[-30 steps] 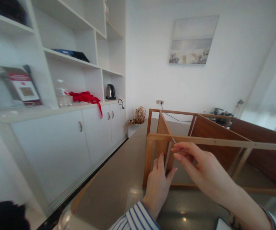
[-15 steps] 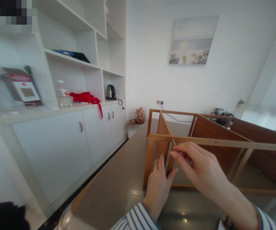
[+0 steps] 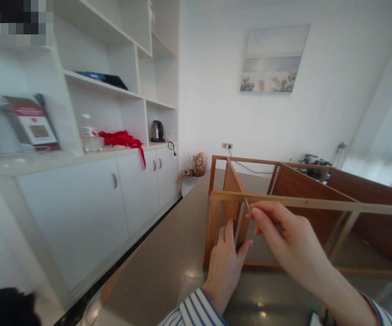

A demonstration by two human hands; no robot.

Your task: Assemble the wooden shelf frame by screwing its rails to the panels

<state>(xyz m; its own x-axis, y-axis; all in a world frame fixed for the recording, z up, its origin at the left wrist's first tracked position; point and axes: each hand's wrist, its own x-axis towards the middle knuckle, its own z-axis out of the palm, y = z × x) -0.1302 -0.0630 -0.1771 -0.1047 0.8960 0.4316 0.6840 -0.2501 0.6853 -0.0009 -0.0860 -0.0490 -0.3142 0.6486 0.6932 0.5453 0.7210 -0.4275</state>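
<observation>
A wooden furniture frame [image 3: 284, 199] of light rails and brown panels stands on the floor in front of me. My left hand [image 3: 225, 262] grips the lower edge of an upright brown panel [image 3: 232, 190] near the frame's front left corner, thumb on one side and fingers on the other. My right hand [image 3: 286, 237] pinches a thin metal tool [image 3: 248, 207], which looks like a small hex key, with its tip up against the underside of the front top rail. Striped sleeves cover both wrists.
White cabinets [image 3: 80, 213] with shelves run along the left wall, holding a kettle [image 3: 156, 130], red cloth [image 3: 121, 137], a bottle and a booklet. A dried plant [image 3: 197, 165] sits in the corner. A picture [image 3: 273, 59] hangs on the far wall. Grey floor [image 3: 168, 253] lies between.
My right hand has turned slightly and shifted right, rotating the metal tool at the rail. My left hand stays on the panel.
</observation>
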